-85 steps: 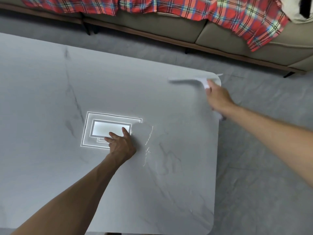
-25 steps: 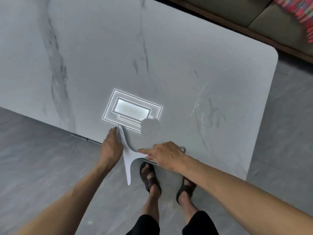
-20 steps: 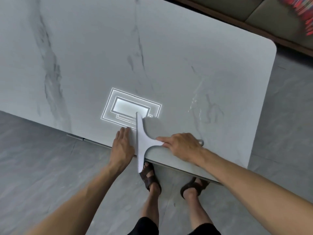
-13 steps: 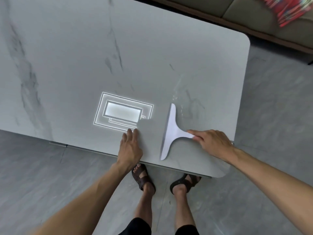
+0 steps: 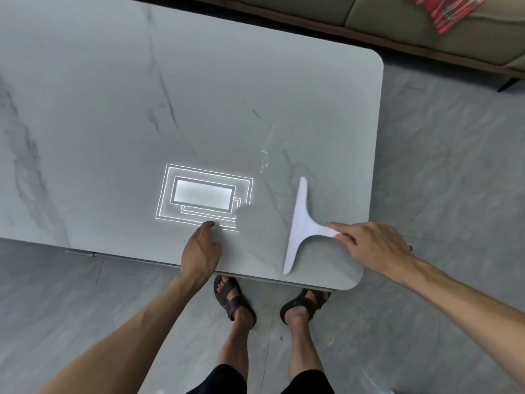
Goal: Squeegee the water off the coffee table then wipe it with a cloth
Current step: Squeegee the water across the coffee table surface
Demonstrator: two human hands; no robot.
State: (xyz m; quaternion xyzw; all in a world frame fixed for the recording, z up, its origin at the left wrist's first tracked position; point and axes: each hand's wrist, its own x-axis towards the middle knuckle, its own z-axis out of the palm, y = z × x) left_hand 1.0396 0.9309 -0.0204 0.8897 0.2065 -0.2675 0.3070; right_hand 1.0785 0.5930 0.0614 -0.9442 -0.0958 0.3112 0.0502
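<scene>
Fingers of my right hand [image 5: 372, 245] pinch the squeegee [image 5: 301, 223] handle, blade on the table [image 5: 113, 109]. To its left, my left hand [image 5: 200, 248] rests flat, holding nothing.

Pale greys, one white tool, a flash of red

The coffee table [image 5: 227, 89] is light grey with darker marble veins; the squeegee [image 5: 301, 223] is plain white. The floor [image 5: 443, 172] is mottled grey tile. The sandals [image 5: 231, 298] are dark brown, the shorts [image 5: 221, 379] black, the sofa [image 5: 426, 27] olive-beige, the blanket [image 5: 449, 8] red plaid.
</scene>
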